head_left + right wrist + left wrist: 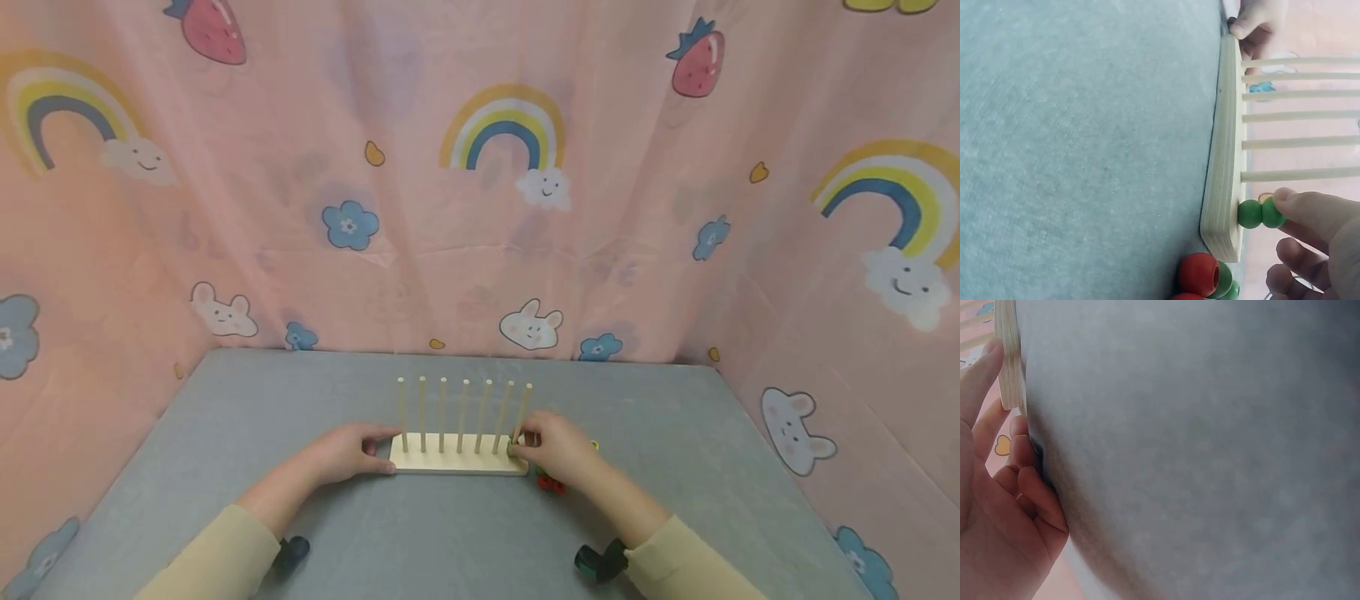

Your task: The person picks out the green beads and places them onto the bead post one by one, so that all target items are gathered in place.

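A pale wooden base with a row of several upright pegs stands on the table. My left hand grips the base's left end, thumb on the near side and fingers behind; the thumb also lies against the wood in the left wrist view. At the other end, my right hand pinches the upper of two green beads at the foot of the rightmost peg. The lower green bead sits against the base. That peg is partly hidden by the fingers.
Red beads and green beads lie on the table beside the base's right end. Something small and yellow shows behind the right wrist. A pink patterned curtain borders the grey table at the back and sides.
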### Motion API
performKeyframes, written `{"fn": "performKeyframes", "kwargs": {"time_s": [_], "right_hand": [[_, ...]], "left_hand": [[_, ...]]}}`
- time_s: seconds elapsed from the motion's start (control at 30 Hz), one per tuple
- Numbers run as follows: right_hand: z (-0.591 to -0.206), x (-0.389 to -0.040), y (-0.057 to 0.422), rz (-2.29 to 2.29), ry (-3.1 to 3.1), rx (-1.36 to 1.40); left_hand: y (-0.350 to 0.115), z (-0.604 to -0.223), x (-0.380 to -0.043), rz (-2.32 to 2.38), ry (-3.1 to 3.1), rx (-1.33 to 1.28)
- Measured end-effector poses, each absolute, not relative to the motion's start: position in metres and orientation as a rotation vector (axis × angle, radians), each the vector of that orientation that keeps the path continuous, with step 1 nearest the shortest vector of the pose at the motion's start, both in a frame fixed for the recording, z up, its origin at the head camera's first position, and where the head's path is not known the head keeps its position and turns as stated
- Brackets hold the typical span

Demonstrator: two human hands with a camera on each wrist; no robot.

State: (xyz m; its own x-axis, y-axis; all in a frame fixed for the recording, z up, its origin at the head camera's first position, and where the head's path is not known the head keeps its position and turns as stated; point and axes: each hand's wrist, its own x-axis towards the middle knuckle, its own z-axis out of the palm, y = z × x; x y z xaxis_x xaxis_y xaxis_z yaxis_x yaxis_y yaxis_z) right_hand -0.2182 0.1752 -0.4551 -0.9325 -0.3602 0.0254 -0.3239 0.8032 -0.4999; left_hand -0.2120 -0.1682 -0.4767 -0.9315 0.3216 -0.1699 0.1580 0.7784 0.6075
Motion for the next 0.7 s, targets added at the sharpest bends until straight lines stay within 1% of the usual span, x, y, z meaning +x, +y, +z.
{"fn": "performKeyframes", "kwargs": {"time_s": [0.47,0.7], "right_hand": [[-0.455,-0.218,0.180,-0.841,2.883,-0.527],[-0.451,-0.214,0.190,-0.810,2.882,-0.587]], "left_hand": [[-0.166,-0.475,-0.212,0.874,2.719,0.371],[-0.166,-0.474,-0.212,0.873,2.714,0.368]]}}
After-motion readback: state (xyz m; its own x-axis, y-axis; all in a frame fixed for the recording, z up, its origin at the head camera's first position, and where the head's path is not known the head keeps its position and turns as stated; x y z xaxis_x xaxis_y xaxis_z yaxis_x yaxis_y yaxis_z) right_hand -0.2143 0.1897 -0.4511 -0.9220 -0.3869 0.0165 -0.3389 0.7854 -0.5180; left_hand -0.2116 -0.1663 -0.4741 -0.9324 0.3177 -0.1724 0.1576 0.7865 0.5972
